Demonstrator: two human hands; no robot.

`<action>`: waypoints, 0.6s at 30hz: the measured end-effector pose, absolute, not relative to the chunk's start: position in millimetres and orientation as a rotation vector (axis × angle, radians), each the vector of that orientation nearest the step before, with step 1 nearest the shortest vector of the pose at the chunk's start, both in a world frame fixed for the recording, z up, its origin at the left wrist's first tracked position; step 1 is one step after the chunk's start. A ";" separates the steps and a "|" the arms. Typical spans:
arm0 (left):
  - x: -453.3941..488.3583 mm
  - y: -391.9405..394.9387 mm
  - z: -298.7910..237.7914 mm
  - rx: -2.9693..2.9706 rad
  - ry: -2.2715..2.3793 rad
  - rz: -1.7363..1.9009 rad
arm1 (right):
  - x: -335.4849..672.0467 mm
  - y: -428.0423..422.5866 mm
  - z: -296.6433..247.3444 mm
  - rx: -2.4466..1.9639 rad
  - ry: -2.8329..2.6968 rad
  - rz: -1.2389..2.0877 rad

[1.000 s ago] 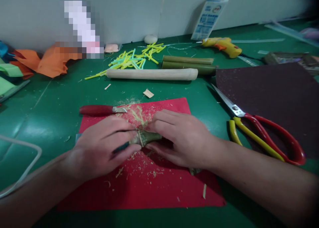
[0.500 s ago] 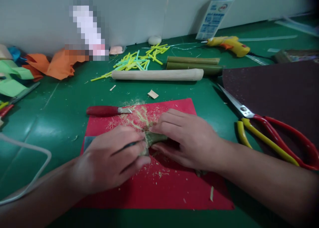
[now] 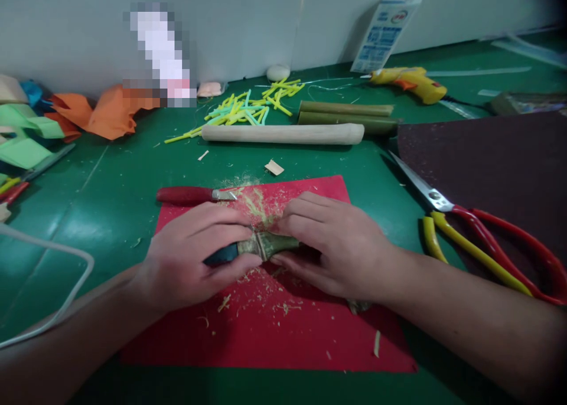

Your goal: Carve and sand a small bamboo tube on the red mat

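Note:
A short green bamboo piece (image 3: 277, 244) lies on a red sheet (image 3: 274, 328) strewn with shavings. My right hand (image 3: 336, 245) is closed over the piece and presses it down. My left hand (image 3: 199, 254) is wrapped round a dark teal-handled tool (image 3: 224, 254), whose front end meets the left end of the bamboo. The tool's tip is hidden between my fingers and the bamboo. A red-handled knife (image 3: 190, 195) lies at the sheet's upper left edge, just beyond my left hand.
Red-and-yellow scissors (image 3: 478, 239) lie to the right beside a dark sheet (image 3: 487, 163). Behind the red sheet are a pale wooden rod (image 3: 283, 134), two green bamboo sticks (image 3: 345, 114), several cut coloured straws (image 3: 248, 107) and a yellow glue gun (image 3: 410, 82). Paper scraps (image 3: 53, 121) sit far left.
My left hand slid back toward me and then forward again with the tool against the bamboo's end. My right hand stayed on the bamboo. The view shifted slightly.

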State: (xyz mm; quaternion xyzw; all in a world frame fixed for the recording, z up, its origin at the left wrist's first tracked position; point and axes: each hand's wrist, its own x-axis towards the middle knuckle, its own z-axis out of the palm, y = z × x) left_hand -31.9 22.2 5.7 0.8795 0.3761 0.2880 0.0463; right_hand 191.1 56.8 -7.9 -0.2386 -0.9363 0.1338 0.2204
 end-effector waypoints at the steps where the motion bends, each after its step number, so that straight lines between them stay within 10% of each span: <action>1: -32.6 21.8 8.2 2.634 1.203 0.895 | 191.1 56.7 -7.7 -0.660 -2.585 0.365; 18: -27.1 33.1 21.0 1.490 1.531 0.832 | 190.9 58.3 -7.7 -0.687 -2.589 0.369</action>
